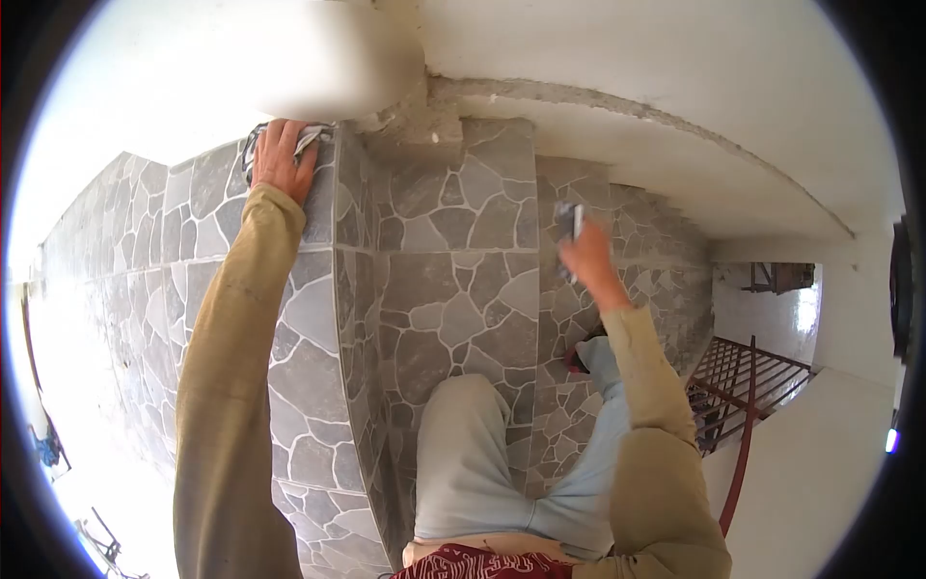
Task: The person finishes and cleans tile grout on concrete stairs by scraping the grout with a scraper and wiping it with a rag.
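Observation:
My left hand [280, 162] is closed over a crumpled black-and-white cloth [316, 133], against the grey stone-patterned tiles [309, 318] where they meet the white wall. Farther right, my right hand [590, 253] is blurred by motion above a lower tiled step [453, 299]. Its fingers are wrapped round a small dark-and-white thing [571, 222], too smeared to name; it could be cloth. My legs in pale trousers [463, 434] are on the tiled steps, with one foot [579, 359] showing below the right forearm.
A rough, broken plaster edge [424, 125] runs along the wall's base beside the steps. The staircase goes down to the right, toward a reddish-brown metal railing [748, 376]. Bright light washes out the far left.

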`<action>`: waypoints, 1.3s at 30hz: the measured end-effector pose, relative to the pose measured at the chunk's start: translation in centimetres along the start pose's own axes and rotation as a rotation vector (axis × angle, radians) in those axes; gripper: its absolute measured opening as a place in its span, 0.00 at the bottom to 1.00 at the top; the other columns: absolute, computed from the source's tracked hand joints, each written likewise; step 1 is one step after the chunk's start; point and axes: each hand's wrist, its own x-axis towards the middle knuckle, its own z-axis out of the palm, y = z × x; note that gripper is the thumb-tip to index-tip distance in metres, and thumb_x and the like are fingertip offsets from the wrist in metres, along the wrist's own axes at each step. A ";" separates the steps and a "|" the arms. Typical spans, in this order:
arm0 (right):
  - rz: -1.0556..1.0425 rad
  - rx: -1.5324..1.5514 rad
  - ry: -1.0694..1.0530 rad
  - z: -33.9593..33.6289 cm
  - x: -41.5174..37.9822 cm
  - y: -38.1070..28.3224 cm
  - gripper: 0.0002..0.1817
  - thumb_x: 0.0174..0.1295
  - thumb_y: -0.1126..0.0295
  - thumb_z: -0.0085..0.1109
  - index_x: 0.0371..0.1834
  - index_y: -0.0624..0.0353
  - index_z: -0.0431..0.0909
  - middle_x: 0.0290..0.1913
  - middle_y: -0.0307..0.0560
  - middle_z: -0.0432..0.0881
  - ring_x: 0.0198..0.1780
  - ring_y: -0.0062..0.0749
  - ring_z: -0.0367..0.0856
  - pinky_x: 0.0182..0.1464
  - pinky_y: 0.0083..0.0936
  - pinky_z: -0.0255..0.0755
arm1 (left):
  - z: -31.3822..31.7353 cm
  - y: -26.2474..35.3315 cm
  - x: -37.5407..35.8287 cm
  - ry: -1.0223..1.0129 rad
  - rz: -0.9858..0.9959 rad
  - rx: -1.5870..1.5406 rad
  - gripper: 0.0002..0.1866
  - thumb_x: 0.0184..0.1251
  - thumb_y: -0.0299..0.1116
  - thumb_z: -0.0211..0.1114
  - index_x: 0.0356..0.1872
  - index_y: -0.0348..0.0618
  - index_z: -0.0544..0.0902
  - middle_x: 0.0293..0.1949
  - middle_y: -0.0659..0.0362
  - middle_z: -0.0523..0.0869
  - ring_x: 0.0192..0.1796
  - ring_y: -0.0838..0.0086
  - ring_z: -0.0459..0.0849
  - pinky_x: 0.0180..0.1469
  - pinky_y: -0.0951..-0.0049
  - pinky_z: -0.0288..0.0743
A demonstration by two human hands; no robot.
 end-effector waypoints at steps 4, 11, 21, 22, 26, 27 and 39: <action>-0.158 0.072 -0.251 0.9 -9.5 -4.2 0.14 0.58 0.64 0.68 0.34 0.65 0.79 0.25 0.56 0.81 0.23 0.44 0.78 0.30 0.42 0.71 | -0.3 0.7 0.0 -0.017 -0.002 0.001 0.19 0.64 0.32 0.65 0.56 0.51 0.79 0.56 0.52 0.79 0.59 0.49 0.76 0.63 0.53 0.69; -0.249 0.039 -0.350 3.0 -13.4 -5.4 0.15 0.67 0.63 0.62 0.37 0.67 0.74 0.26 0.63 0.82 0.31 0.64 0.82 0.34 0.51 0.74 | 0.4 0.1 0.0 -0.054 0.034 0.065 0.22 0.60 0.31 0.66 0.57 0.48 0.79 0.55 0.48 0.78 0.58 0.47 0.76 0.62 0.52 0.69; -0.332 0.144 -0.341 0.1 -8.4 -3.1 0.14 0.68 0.64 0.61 0.43 0.64 0.73 0.30 0.60 0.83 0.32 0.59 0.84 0.35 0.51 0.75 | 1.6 -1.1 -1.4 -0.049 -0.095 0.275 0.20 0.68 0.34 0.62 0.61 0.47 0.78 0.58 0.45 0.78 0.63 0.47 0.74 0.65 0.50 0.66; -0.333 0.147 -0.357 -0.1 -7.7 -2.7 0.14 0.68 0.64 0.61 0.43 0.64 0.73 0.30 0.60 0.83 0.32 0.59 0.84 0.35 0.51 0.75 | 1.6 -1.0 -2.1 -0.027 -0.163 0.334 0.21 0.69 0.36 0.61 0.63 0.48 0.77 0.60 0.44 0.78 0.64 0.46 0.74 0.66 0.49 0.66; -0.316 0.236 -0.199 0.7 -4.6 -2.7 0.12 0.68 0.65 0.60 0.44 0.63 0.74 0.28 0.60 0.83 0.31 0.56 0.84 0.34 0.48 0.77 | 1.1 -0.9 -3.7 0.063 -0.278 0.467 0.23 0.71 0.41 0.60 0.66 0.51 0.76 0.63 0.46 0.77 0.68 0.48 0.71 0.69 0.50 0.65; -0.249 0.269 -0.154 0.9 -3.7 -2.8 0.12 0.69 0.65 0.60 0.45 0.62 0.75 0.27 0.58 0.82 0.29 0.51 0.85 0.30 0.45 0.78 | 1.1 -1.1 -3.8 0.078 -0.278 0.459 0.23 0.71 0.41 0.60 0.66 0.51 0.76 0.63 0.47 0.78 0.67 0.49 0.72 0.69 0.51 0.66; 0.381 0.648 -0.430 2.2 -4.1 -1.7 0.17 0.57 0.70 0.62 0.49 0.65 0.78 0.37 0.46 0.85 0.29 0.29 0.84 0.26 0.27 0.79 | 0.6 -3.8 -1.3 0.112 -0.457 0.394 0.26 0.67 0.51 0.61 0.64 0.56 0.77 0.62 0.50 0.78 0.67 0.52 0.73 0.70 0.53 0.65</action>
